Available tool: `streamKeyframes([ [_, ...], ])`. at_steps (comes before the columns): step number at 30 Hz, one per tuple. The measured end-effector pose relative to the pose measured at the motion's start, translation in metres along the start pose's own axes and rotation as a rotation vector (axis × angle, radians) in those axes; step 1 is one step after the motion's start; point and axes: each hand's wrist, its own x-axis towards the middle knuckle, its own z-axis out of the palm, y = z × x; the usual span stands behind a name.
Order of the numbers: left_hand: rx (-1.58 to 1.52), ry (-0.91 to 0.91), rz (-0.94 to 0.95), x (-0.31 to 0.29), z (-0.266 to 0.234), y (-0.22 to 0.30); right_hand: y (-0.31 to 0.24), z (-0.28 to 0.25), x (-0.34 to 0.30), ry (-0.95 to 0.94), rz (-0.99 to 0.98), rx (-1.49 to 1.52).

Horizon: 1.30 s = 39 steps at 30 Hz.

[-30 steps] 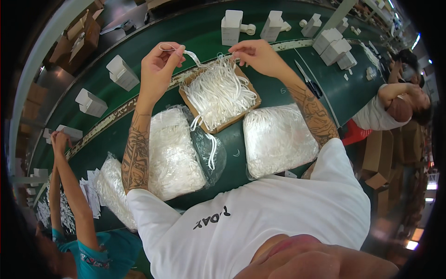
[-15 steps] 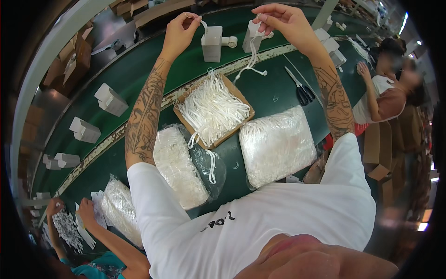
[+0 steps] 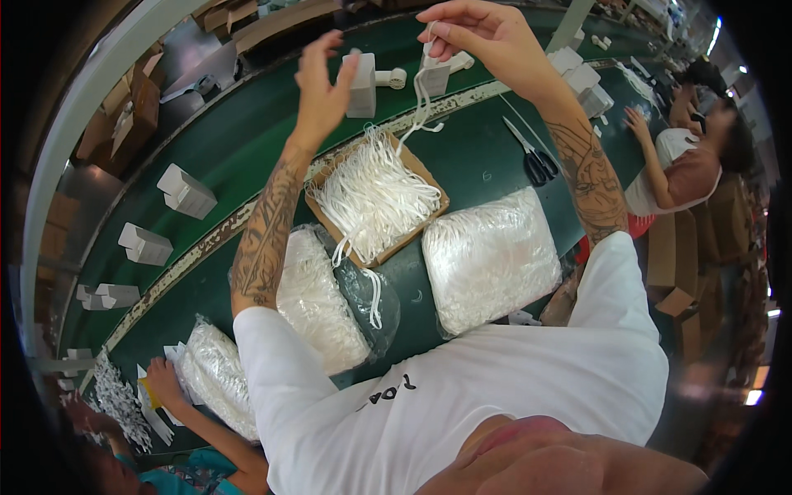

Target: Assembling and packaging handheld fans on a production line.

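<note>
My right hand (image 3: 483,37) is raised at the far side, its fingertips pinching white cords (image 3: 421,91) that hang down toward the tray. Just below it stands a white box (image 3: 436,78) on the green belt, with a white round-ended part beside it. My left hand (image 3: 323,91) is empty, fingers spread, close to another white box (image 3: 361,92). A white round-ended piece (image 3: 392,78) sticks out from that box's right side. Nearer me, a shallow cardboard tray (image 3: 445,202) holds a heap of white cords (image 3: 375,194), a few draping over its front edge.
Clear bags of white cords (image 3: 493,260) lie nearer me. Black-handled scissors (image 3: 540,165) rest to the right. More white boxes (image 3: 188,194) stand on the belt (image 3: 247,136) at left. Co-workers are at lower left and right; a co-worker's hand (image 3: 165,384) touches papers.
My left hand has let go and opened, drawing slightly down and left. My right hand has shifted left with the cords. The boxes on the belt have moved a little left.
</note>
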Motion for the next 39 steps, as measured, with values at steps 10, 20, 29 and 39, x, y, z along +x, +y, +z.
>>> streamKeyframes([
  [10, -0.231, -0.712, -0.250, -0.099, -0.017, 0.081, 0.006, -0.013, 0.002, 0.129, -0.133, 0.091],
  [20, 0.259, -0.773, -0.056, -0.131, -0.044, 0.084, 0.057, -0.059, 0.035, 0.347, -0.156, 0.016],
  [29, 0.426, -0.695, 0.135, -0.093, -0.046, 0.080, 0.117, -0.060, 0.089, 0.447, -0.233, 0.027],
  [39, 1.190, -0.914, 0.138, 0.077, 0.117, -0.039, 0.205, -0.079, 0.062, 0.226, -0.253, -0.366],
])
